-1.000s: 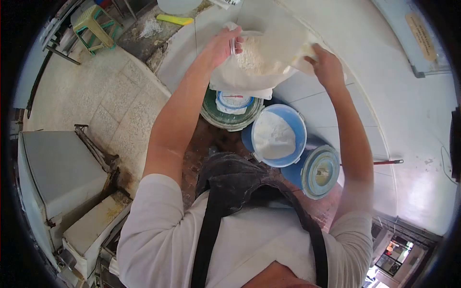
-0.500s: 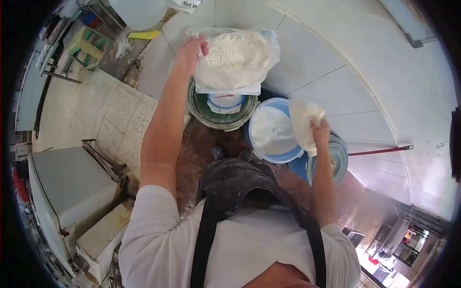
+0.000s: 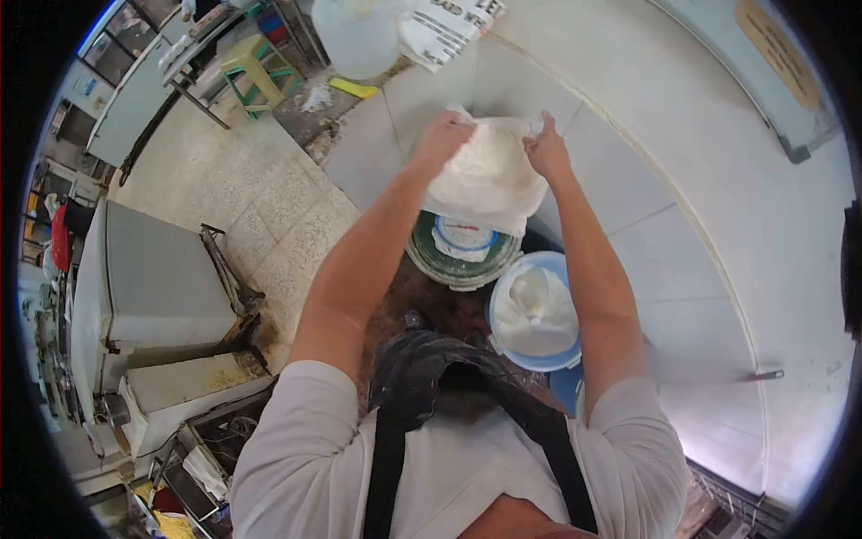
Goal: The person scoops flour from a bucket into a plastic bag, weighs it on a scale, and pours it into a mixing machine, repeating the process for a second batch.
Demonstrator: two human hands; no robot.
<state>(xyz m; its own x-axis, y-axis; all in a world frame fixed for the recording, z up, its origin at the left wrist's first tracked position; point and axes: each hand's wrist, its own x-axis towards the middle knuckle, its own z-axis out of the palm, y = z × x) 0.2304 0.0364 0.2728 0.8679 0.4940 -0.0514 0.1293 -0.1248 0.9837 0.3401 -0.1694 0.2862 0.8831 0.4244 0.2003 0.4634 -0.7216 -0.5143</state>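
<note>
A clear plastic bag of white powder that looks like flour (image 3: 488,175) stands open on top of a green bin (image 3: 452,272). My left hand (image 3: 446,136) is closed on the bag's upper left edge. At its upper right edge, my right hand (image 3: 546,153) pinches the plastic. Below the bag, a small white tub with a blue rim (image 3: 467,235) shows in part on the bin. To the right, a light blue bucket (image 3: 510,357) has a pale, creased bundle (image 3: 537,310) lying in it, on or over the powder. My right forearm passes beside the bucket.
A tiled wall (image 3: 620,180) curves along the right. Beyond the bag are a whitish container (image 3: 357,36), a printed sack (image 3: 444,31) and a yellow object (image 3: 353,87). A stool (image 3: 254,70) and a grey metal cabinet (image 3: 162,269) stand left. Part of another blue container (image 3: 566,388) shows below the bucket.
My right hand has let go of the pale, limp thing and moved up to the bag's right edge. A pale bundle now lies in the blue bucket. The view has shifted.
</note>
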